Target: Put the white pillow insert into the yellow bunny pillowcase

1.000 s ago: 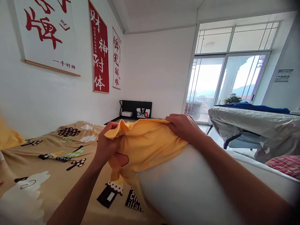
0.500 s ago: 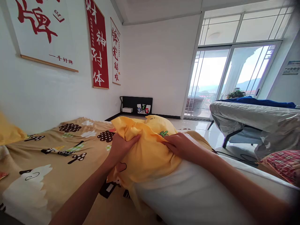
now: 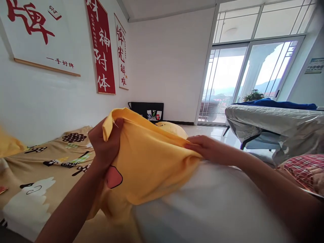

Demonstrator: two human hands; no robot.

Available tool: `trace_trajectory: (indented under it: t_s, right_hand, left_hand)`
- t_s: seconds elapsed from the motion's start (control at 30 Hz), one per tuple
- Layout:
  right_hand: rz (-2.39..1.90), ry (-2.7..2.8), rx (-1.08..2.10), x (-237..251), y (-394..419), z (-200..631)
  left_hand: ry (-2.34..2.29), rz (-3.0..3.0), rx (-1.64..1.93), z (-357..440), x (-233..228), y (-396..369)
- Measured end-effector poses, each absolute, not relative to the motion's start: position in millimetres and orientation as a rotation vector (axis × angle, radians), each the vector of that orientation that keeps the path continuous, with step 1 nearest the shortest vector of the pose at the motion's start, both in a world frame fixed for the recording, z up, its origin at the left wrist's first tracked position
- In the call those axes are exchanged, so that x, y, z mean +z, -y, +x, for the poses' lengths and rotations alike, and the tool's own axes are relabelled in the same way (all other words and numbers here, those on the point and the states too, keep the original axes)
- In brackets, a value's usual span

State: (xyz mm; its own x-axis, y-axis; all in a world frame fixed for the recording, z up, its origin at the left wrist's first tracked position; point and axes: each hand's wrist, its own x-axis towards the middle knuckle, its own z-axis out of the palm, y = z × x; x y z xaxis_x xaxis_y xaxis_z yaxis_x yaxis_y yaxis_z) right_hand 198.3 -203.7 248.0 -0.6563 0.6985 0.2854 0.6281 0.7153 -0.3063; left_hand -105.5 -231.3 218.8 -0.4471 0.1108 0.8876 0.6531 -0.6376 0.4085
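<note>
A yellow pillowcase [image 3: 152, 155] with a pink printed patch is stretched between my hands. My left hand [image 3: 106, 141] is closed on its upper left edge, which folds over the fingers. Farther right, my right hand [image 3: 205, 147] pinches the other end of that edge. Below the cloth a white pillow [image 3: 202, 206] bulges toward me, its upper part covered by the yellow fabric. Another piece of pale yellow cloth [image 3: 172, 128] shows just behind the pillowcase.
A tan patterned blanket [image 3: 68, 165] spreads on the left, with yellow cloth [image 3: 11, 143] at its edge. A plastic-covered table [image 3: 273, 118] stands right, above a red plaid cloth [image 3: 303, 170]. A black low stand [image 3: 144, 109] sits by the far wall.
My left hand has moved left and up, drawing the pillowcase edge wider and tauter. My right hand has shifted slightly right, still holding the cloth. More of the white pillow faces me.
</note>
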Motion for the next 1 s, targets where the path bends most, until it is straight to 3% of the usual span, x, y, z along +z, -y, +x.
trace_trajectory:
  t_s: [0.1, 0.37, 0.43, 0.57, 0.63, 0.8, 1.0]
  right_hand:
    - [-1.096, 2.664, 0.512, 242.9, 196.4, 191.9]
    - [-1.080, 2.584, 1.178, 218.9, 151.4, 200.0]
    - [-1.112, 2.610, 1.082, 226.3, 144.2, 198.3]
    - [-1.228, 2.498, 0.391, 263.6, 136.9, 193.0]
    - [-1.218, 2.410, 0.209, 272.6, 137.2, 189.5]
    - [-1.352, 2.508, 0.477, 242.7, 138.0, 187.9]
    - [-1.329, 2.373, 0.505, 235.1, 130.7, 212.9]
  left_hand:
    - [1.183, -1.485, -2.096, -116.8, 207.0, 228.4]
    - [1.136, -1.115, -2.433, -125.0, 194.1, 238.9]
    - [1.199, -1.151, -2.409, -130.7, 196.3, 238.0]
    - [1.423, -1.242, -2.547, -156.2, 196.3, 223.7]
    - [1.418, -1.272, -2.729, -170.9, 189.0, 211.2]
    - [1.356, -1.110, -3.098, -189.5, 164.9, 182.6]
    - [1.332, -1.158, -3.055, -169.0, 184.3, 197.7]
